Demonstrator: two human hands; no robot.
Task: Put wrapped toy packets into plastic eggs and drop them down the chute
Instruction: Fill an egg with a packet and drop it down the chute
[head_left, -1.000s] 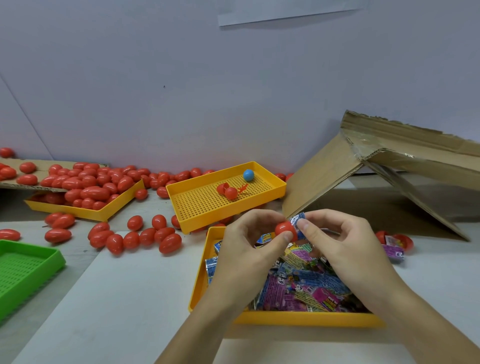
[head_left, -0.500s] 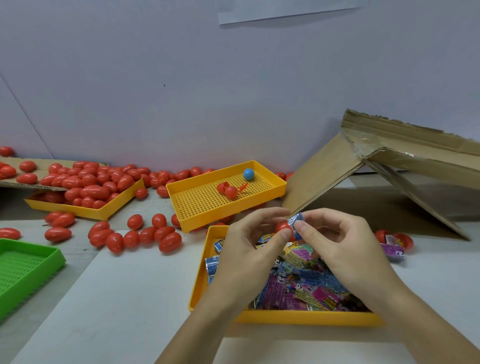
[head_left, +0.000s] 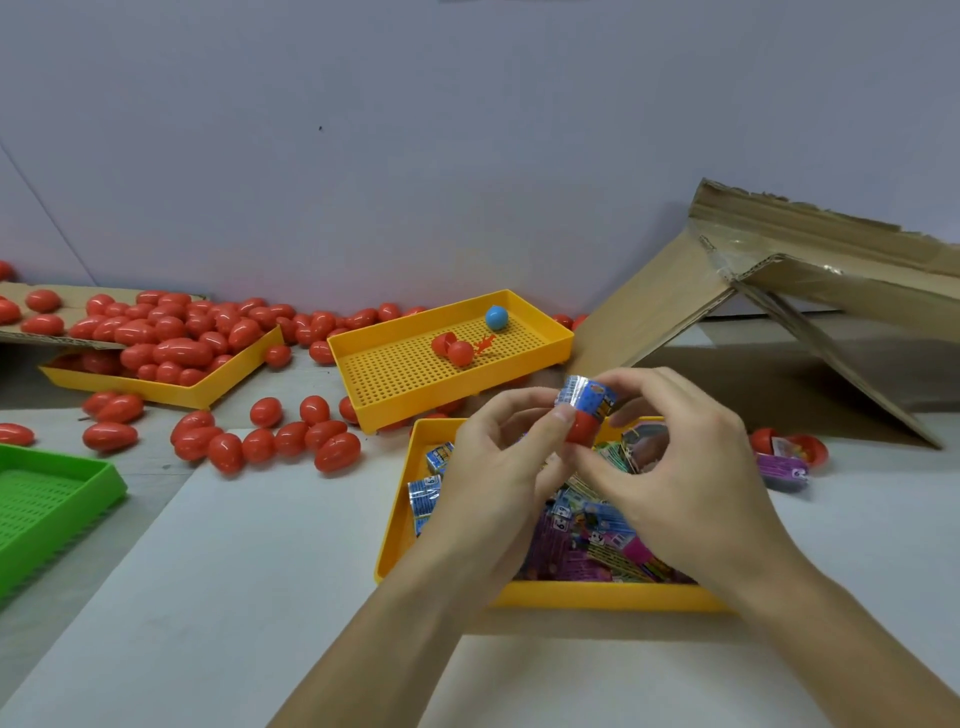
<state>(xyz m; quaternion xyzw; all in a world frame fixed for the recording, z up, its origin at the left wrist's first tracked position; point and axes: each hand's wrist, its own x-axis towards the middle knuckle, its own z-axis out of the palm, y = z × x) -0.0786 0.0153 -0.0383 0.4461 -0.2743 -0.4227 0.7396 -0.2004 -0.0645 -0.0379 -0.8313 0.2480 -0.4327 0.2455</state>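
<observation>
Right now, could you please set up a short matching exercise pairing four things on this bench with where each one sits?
Things:
1. blue ball
2. blue packet
3. green tray
4. cardboard chute

Places:
A. at the far left edge of the view
B. sticking out of the top of the red egg half pinched between both hands
C. leaning against the wall on the right
D. in the far corner of the nearly empty yellow tray

Pairs: 1-D, 2-B, 3-A, 4-C
</observation>
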